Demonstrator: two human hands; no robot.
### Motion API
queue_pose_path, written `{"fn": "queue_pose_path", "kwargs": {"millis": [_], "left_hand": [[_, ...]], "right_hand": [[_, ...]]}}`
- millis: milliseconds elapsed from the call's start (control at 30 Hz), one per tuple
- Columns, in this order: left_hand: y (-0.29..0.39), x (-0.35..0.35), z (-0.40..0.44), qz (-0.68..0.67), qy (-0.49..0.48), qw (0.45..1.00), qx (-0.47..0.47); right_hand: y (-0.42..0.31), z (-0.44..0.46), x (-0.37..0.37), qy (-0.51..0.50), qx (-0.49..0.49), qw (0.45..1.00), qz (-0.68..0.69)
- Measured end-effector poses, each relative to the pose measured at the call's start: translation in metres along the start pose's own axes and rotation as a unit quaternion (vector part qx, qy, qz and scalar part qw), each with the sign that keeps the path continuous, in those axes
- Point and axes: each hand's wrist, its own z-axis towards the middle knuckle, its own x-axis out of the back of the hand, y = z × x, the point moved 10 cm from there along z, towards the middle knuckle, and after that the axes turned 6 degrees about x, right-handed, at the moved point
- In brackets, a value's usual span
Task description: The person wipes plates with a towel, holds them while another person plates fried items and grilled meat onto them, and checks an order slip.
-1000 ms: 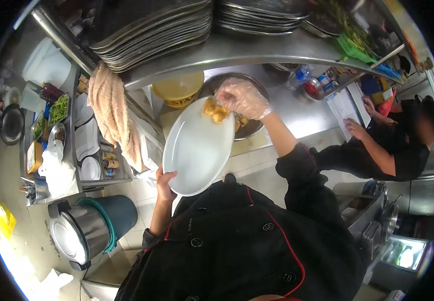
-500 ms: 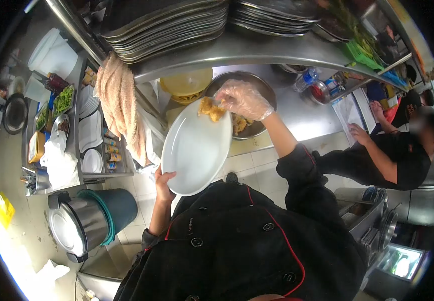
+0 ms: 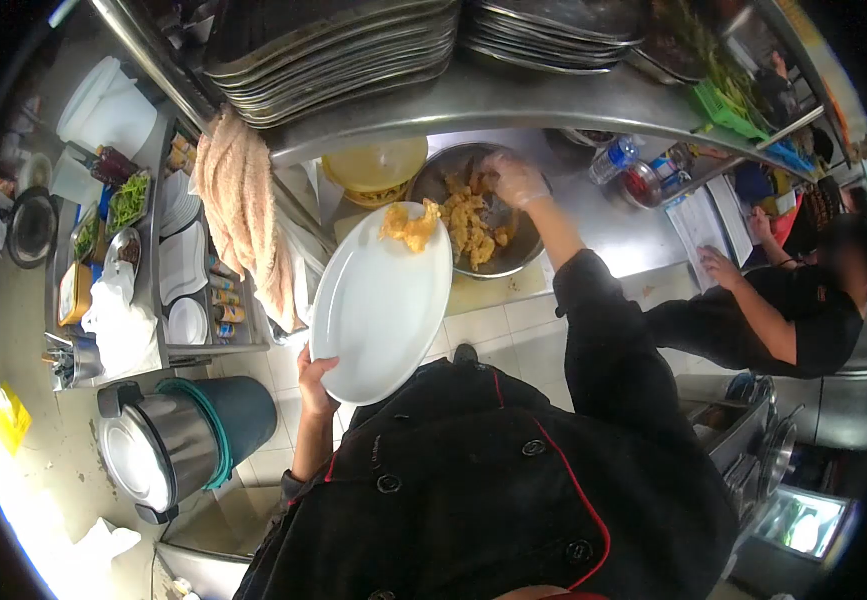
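My left hand [image 3: 317,380] grips the near rim of a long white oval plate [image 3: 373,320], thumb on top. A few golden fried, battered pieces [image 3: 411,228] lie at the plate's far end. Just right of that end stands a steel mixing bowl [image 3: 525,262] holding more fried pieces [image 3: 469,226]. My right hand [image 3: 515,180], in a clear plastic glove, reaches over the bowl's far right side, close to the food. Its fingers are smeared by motion, so whether they hold anything is unclear.
A yellow bowl [image 3: 378,165] stands left of the steel bowl. Above the counter, a shelf [image 3: 553,105] carries stacked metal trays [image 3: 343,65]. A towel [image 3: 238,210] hangs at left. At right a co-worker [image 3: 753,300] stands by papers [image 3: 698,225]. A water bottle [image 3: 613,158] sits beyond the bowl.
My right hand has moved from the plate's far end to over the steel bowl, leaving fried pieces on the plate. The plate has shifted slightly left and toward me.
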Motion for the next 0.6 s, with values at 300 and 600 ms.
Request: {"fn": "queue_pose_path", "kwargs": {"millis": [300, 600], "left_hand": [[0.001, -0.004, 0.000, 0.003, 0.018, 1.000, -0.015], [-0.007, -0.008, 0.011, -0.015, 0.004, 1.000, -0.007]], "right_hand": [[0.004, 0.025, -0.068, -0.036, 0.171, 0.978, -0.117], [0.014, -0.001, -0.050, -0.025, 0.101, 0.991, -0.079]]}}
